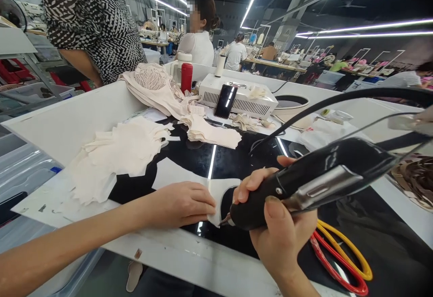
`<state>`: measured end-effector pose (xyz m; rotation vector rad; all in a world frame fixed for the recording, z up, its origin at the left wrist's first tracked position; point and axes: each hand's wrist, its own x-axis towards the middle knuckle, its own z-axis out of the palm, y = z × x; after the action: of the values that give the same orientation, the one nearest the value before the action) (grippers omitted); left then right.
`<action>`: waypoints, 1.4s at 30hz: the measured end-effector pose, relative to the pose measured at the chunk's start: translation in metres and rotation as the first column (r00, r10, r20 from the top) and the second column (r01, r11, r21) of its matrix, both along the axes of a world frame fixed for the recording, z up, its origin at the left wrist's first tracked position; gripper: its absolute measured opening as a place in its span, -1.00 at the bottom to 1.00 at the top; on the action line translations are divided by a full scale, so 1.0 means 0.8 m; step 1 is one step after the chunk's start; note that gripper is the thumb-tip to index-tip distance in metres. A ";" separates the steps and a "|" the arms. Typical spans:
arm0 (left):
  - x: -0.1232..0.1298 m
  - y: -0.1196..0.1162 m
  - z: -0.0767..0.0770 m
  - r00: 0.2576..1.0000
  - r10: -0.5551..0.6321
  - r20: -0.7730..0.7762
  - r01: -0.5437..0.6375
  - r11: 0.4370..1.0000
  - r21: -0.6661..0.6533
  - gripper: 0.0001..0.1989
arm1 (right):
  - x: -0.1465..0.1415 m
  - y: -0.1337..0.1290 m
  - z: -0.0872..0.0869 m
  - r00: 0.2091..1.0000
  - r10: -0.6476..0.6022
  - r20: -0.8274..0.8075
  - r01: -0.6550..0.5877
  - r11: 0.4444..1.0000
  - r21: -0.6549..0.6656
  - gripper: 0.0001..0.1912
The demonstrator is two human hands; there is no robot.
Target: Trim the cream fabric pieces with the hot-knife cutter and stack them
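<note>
My right hand (280, 225) is wrapped round a black handheld tool (324, 175) with a metal lever on its side and a cable at its back end. The tool's small metal tip touches the near corner of a white fabric piece (176, 174) lying on the black glossy surface (233, 159). Just left of the tip, my left hand (184, 204) lies on that piece, its fingers pressed together over the edge. A pile of cream fabric pieces (125, 148) sits to the left, and another cream stack (213, 132) is farther back.
At the back stand a white box (238, 96), a phone (225, 101), a red bottle (186, 77) and a lace bra (152, 80). Red and yellow loops (352, 247) lie at the right. A black cable arches over the right side. A person (98, 26) stands beyond the left panel.
</note>
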<state>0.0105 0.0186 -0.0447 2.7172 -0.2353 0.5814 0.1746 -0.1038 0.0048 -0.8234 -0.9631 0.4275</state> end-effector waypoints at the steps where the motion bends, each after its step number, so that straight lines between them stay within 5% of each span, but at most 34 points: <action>1: -0.004 -0.004 0.004 1.000 -0.009 -0.006 0.009 1.000 -0.004 -0.82 | 0.003 -0.001 0.003 1.000 0.010 0.000 -0.010 1.000 0.006 -0.51; 10: -0.023 -0.030 0.029 0.998 0.002 -0.062 -0.001 1.000 0.024 -0.85 | 0.066 0.019 0.016 0.967 -0.252 -0.043 0.255 0.966 0.054 -0.54; 23: 0.058 -0.016 0.009 0.999 0.026 0.043 -0.036 0.969 0.245 -0.78 | 0.067 0.019 -0.003 0.984 -0.180 0.012 0.180 0.983 0.032 -0.55; 42: 0.058 -0.010 0.003 0.995 0.073 -0.061 -0.057 0.970 0.235 -0.65 | 0.064 0.017 -0.005 0.989 -0.149 -0.003 0.149 0.986 0.073 -0.70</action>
<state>0.0569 0.0105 -0.0424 2.9769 -0.2088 0.5044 0.2256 -0.0902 0.0005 -0.8237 -0.9076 0.2608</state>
